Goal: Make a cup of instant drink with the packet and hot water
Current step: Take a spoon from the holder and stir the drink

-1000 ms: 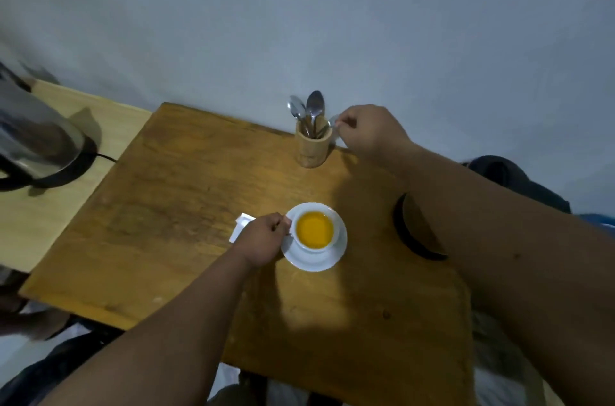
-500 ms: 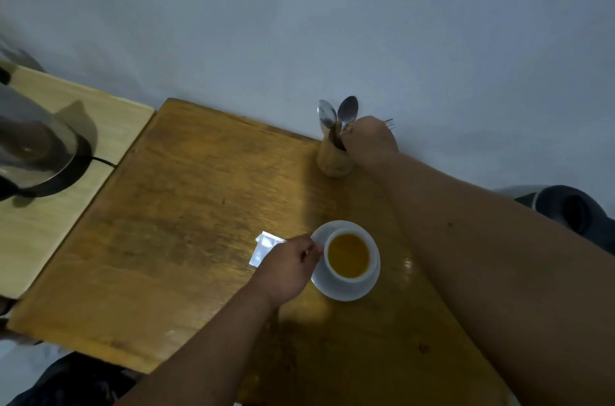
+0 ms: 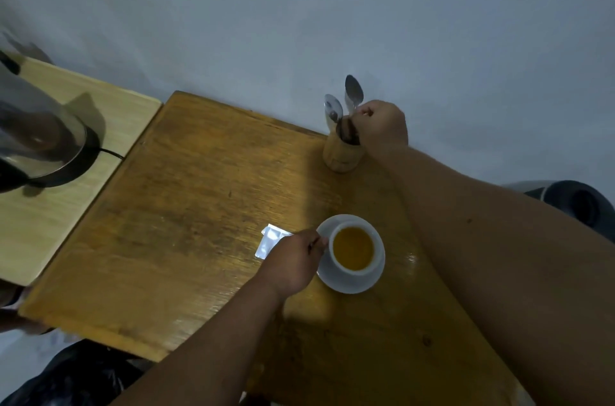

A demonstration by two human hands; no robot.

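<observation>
I see my left hand [image 3: 293, 260] pinching the handle of the cup [image 3: 353, 254] near center; my right hand [image 3: 381, 126], arm stretched far, is fisted around a spoon [image 3: 353, 94] in the wooden holder [image 3: 342, 156].

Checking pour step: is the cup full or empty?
Filled. The cup on its saucer holds orange-yellow liquid near the rim, standing upright. The left hand is at its handle side.

I see white cup [image 3: 353, 259], upright on white saucer [image 3: 352, 284], filled w/ orange-yellow drink [image 3: 352, 248], centre-right of wooden table [image 3: 186, 206]; white packet [image 3: 270, 240] lies flat just left of saucer.
</observation>
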